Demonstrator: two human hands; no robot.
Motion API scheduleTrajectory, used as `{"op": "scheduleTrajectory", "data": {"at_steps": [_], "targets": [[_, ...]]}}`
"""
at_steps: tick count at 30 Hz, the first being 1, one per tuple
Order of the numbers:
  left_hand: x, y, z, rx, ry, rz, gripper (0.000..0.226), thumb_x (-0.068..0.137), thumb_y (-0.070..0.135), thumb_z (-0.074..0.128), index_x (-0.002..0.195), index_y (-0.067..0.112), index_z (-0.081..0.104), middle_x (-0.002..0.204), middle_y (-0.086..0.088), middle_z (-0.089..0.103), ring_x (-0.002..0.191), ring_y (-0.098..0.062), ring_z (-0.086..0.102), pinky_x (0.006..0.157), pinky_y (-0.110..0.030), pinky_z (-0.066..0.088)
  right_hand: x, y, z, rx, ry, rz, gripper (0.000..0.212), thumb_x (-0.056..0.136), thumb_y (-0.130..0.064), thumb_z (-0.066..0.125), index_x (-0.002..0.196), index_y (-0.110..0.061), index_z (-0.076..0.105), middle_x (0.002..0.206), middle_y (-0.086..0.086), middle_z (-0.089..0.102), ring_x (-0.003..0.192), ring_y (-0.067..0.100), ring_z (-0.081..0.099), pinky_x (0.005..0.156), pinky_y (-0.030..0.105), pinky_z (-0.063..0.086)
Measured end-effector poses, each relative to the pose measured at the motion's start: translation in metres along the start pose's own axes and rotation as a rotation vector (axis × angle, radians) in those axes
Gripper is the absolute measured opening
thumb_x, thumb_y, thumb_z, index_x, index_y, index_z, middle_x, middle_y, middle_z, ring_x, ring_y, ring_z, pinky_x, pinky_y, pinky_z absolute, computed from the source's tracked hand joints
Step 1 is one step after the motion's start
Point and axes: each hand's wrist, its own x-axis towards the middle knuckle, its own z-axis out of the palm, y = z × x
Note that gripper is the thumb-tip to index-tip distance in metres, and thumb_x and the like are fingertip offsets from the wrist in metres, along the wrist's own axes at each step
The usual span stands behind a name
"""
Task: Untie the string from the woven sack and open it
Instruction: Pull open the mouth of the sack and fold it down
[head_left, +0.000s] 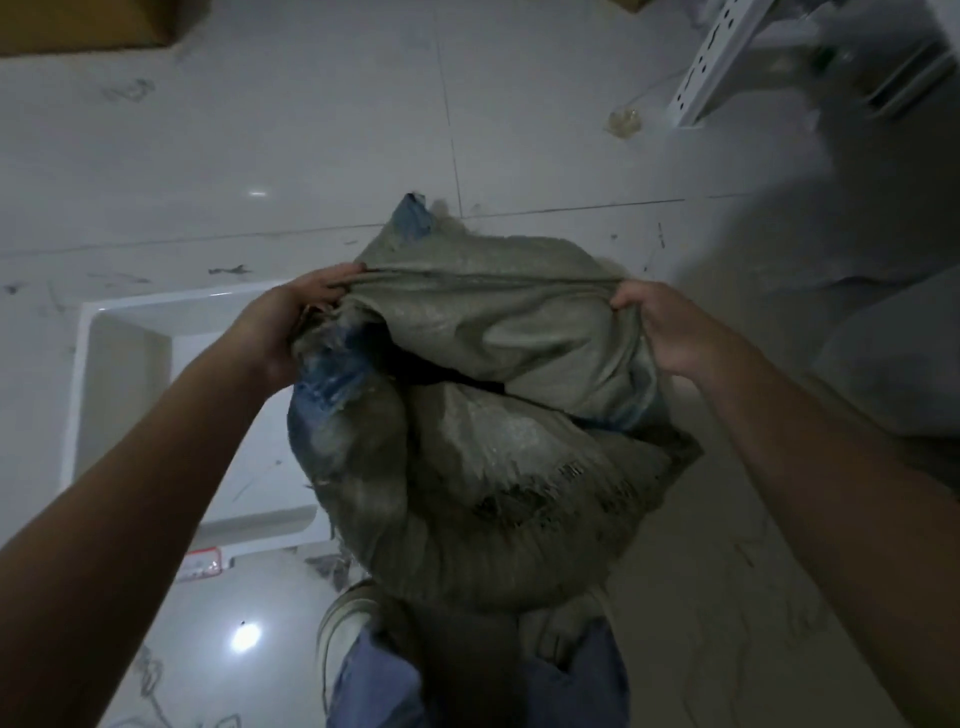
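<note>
A dirty grey woven sack (483, 467) with blue patches stands on the tiled floor just in front of my feet. My left hand (291, 322) grips the left side of its rim. My right hand (670, 327) pinches the right side of the rim. The far edge of the mouth is stretched taut between both hands, and a dark gap (431, 369) shows into the sack. I see no string on the sack.
A white rectangular tray (124, 332) lies on the floor left of the sack. A white perforated metal rack post (711, 73) stands at the upper right, a cardboard box (88, 26) at the upper left. My shoes (343, 634) are under the sack.
</note>
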Motion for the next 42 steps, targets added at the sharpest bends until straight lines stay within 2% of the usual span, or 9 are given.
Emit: {"op": "scheduleTrajectory", "data": {"at_steps": [6, 10, 15, 18, 23, 29, 32, 36, 42], "targets": [[0.024, -0.022, -0.006, 0.165, 0.158, -0.192, 0.05, 0.098, 0.003, 0.032, 0.061, -0.003, 0.067, 0.063, -0.009, 0.066, 0.06, -0.013, 0.062, 0.048, -0.006, 0.047, 0.013, 0.023, -0.01, -0.143, 0.177, 0.173, 0.028, 0.098, -0.02, 0.046, 0.078, -0.006, 0.06, 0.088, 0.019, 0.071, 0.056, 0.019, 0.065, 0.056, 0.023, 0.053], [0.017, -0.032, 0.013, 0.867, 0.2, -0.226, 0.039, 0.098, 0.013, 0.042, 0.127, -0.013, 0.049, 0.127, -0.027, 0.054, 0.114, -0.032, 0.052, 0.098, -0.031, 0.043, 0.022, 0.031, -0.002, -0.839, 0.29, 0.218, 0.034, 0.09, -0.03, 0.061, 0.103, 0.002, 0.06, 0.119, 0.019, 0.057, 0.096, 0.031, 0.058, 0.086, 0.037, 0.047], [-0.01, -0.017, 0.038, 1.563, 0.578, 0.626, 0.024, 0.083, 0.007, 0.05, 0.101, -0.006, 0.059, 0.096, -0.028, 0.061, 0.09, -0.04, 0.057, 0.076, -0.044, 0.045, -0.003, 0.026, 0.031, -1.118, 0.562, -0.874, 0.009, 0.085, -0.005, 0.05, 0.079, -0.002, 0.056, 0.083, 0.008, 0.053, 0.076, 0.019, 0.047, 0.069, 0.031, 0.039], [-0.046, -0.038, 0.075, 1.615, 0.152, 1.115, 0.01, 0.072, 0.012, 0.06, 0.077, 0.003, 0.063, 0.073, -0.016, 0.063, 0.067, -0.031, 0.061, 0.058, -0.033, 0.049, -0.038, 0.047, 0.064, -1.367, 0.079, -0.889, 0.012, 0.082, -0.007, 0.051, 0.08, -0.008, 0.063, 0.082, 0.008, 0.064, 0.075, 0.023, 0.058, 0.066, 0.032, 0.046], [-0.044, -0.105, 0.086, 1.915, -0.363, 0.704, 0.052, 0.068, 0.042, 0.051, 0.103, 0.009, 0.068, 0.099, -0.01, 0.07, 0.088, -0.026, 0.068, 0.076, -0.031, 0.056, -0.037, 0.084, 0.064, -1.652, -0.009, -0.191, 0.069, 0.075, -0.059, 0.062, 0.124, -0.012, 0.048, 0.126, 0.012, 0.05, 0.119, 0.031, 0.049, 0.093, 0.036, 0.045], [-0.019, -0.095, 0.064, 1.875, -0.485, 0.463, 0.107, 0.063, 0.079, 0.021, 0.148, 0.016, 0.026, 0.151, -0.008, 0.036, 0.138, -0.022, 0.037, 0.113, -0.032, 0.028, -0.061, 0.133, 0.057, -1.705, -0.319, -0.475, 0.054, 0.084, -0.046, 0.057, 0.127, -0.014, 0.051, 0.126, 0.008, 0.053, 0.117, 0.025, 0.049, 0.096, 0.035, 0.04], [-0.02, -0.102, 0.056, 1.733, -0.534, 0.542, 0.094, 0.067, 0.065, 0.007, 0.146, 0.02, 0.034, 0.151, -0.006, 0.039, 0.137, -0.021, 0.04, 0.112, -0.031, 0.03, -0.067, 0.137, 0.056, -1.355, -0.512, -0.306, 0.031, 0.095, -0.026, 0.048, 0.12, -0.013, 0.059, 0.121, 0.005, 0.06, 0.111, 0.019, 0.056, 0.095, 0.031, 0.044], [-0.031, -0.136, 0.059, 1.692, -0.415, 0.767, 0.047, 0.083, 0.044, 0.034, 0.08, 0.021, 0.075, 0.076, -0.002, 0.073, 0.069, -0.021, 0.071, 0.063, -0.026, 0.056, -0.045, 0.131, 0.05, -1.255, -0.366, -0.416, 0.04, 0.089, 0.001, 0.04, 0.124, -0.006, 0.057, 0.13, 0.012, 0.056, 0.122, 0.022, 0.051, 0.105, 0.032, 0.038], [-0.045, -0.142, 0.084, 1.595, -0.196, 0.188, 0.059, 0.091, 0.057, 0.034, 0.106, 0.01, 0.067, 0.109, -0.013, 0.07, 0.102, -0.027, 0.065, 0.091, -0.031, 0.045, -0.008, 0.137, 0.047, -1.855, -0.138, -0.343, 0.086, 0.078, -0.075, 0.011, 0.145, -0.024, 0.031, 0.143, 0.011, 0.047, 0.138, 0.027, 0.034, 0.115, 0.048, 0.015]]}}
